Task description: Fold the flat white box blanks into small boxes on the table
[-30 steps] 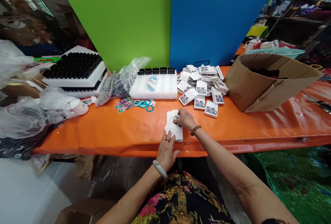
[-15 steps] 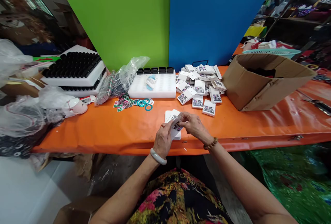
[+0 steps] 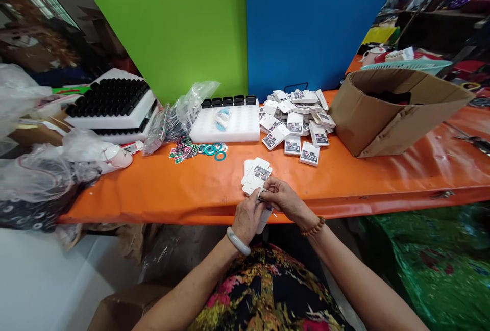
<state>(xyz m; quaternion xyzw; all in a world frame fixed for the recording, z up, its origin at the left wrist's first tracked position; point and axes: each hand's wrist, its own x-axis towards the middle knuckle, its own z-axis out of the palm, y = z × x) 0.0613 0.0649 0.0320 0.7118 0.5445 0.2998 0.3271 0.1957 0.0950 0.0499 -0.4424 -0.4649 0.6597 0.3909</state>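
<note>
My left hand (image 3: pixel 248 214) and my right hand (image 3: pixel 284 199) meet at the near edge of the orange table (image 3: pixel 161 191). Both are closed on one small white flat card box (image 3: pixel 264 217), held just off the table edge. A short stack of the same flat white cards (image 3: pixel 255 174) lies on the table just beyond my fingers. Further back sits a pile of folded small white boxes (image 3: pixel 296 124) with printed labels.
A white foam tray (image 3: pixel 229 126) with black caps stands behind, with teal rings (image 3: pixel 214 151) and small stickers (image 3: pixel 182 151) in front. An open cardboard box (image 3: pixel 394 109) is at right. Trays of black caps (image 3: pixel 111 104) and plastic bags (image 3: pixel 38 168) crowd the left.
My hands lifted one flat card off the stack and drew it back toward me, past the table edge. The stack stays on the table.
</note>
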